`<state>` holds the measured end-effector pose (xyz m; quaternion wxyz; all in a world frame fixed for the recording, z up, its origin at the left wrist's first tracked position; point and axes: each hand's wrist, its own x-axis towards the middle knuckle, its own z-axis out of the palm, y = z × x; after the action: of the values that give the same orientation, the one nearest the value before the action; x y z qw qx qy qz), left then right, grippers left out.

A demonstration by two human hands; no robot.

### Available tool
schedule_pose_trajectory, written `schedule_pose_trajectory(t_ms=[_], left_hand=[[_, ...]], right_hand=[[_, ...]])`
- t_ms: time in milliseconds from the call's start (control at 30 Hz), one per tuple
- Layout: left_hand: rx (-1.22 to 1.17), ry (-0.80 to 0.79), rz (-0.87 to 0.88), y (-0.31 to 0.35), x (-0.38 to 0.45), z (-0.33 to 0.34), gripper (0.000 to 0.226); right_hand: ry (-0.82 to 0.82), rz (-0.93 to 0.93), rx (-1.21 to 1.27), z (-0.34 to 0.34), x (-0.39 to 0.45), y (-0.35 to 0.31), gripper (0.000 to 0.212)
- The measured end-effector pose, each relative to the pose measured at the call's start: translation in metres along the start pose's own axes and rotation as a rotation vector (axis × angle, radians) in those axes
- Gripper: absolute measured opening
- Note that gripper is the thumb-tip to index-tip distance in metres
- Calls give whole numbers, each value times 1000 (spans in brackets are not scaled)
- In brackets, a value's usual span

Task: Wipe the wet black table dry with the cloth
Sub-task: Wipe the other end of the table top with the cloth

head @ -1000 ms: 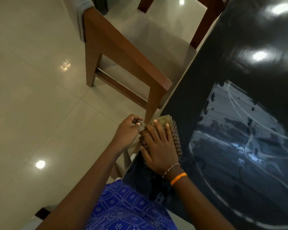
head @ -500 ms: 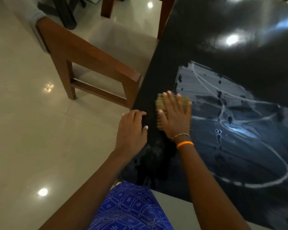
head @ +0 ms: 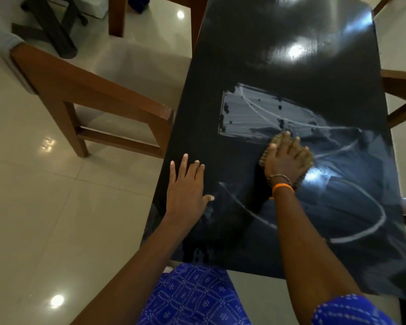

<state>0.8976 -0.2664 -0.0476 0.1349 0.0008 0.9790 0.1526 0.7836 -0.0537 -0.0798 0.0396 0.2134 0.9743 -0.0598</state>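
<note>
The black table (head: 279, 66) fills the right half of the view, with a wet sheen and pale streaks across its middle and near right. My right hand (head: 285, 161) presses flat on a folded tan cloth (head: 275, 139) near the table's centre; only the cloth's edges show around my fingers. My left hand (head: 185, 191) lies flat on the table near its left edge, fingers spread, holding nothing.
A brown wooden chair (head: 99, 95) with a pale seat stands against the table's left side. More chair wood (head: 401, 90) shows at the right edge. A dark stand (head: 52, 26) sits on the glossy tiled floor at top left.
My right hand has slid the cloth from the table's left edge toward its centre. My left hand has moved onto the tabletop and flattened. The view has swung right over the table.
</note>
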Motion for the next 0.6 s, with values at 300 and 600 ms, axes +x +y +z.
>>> schedule_pose_trajectory(t_ms=[300,600], left_hand=[[-92,56,-79,6,-4,5,77],[-37,66,10,60,41,-5,74]], right_hand=[[-82,-811,-12,20,-23,-157,58],[-50,-580,-37,-2,62,-21,66]])
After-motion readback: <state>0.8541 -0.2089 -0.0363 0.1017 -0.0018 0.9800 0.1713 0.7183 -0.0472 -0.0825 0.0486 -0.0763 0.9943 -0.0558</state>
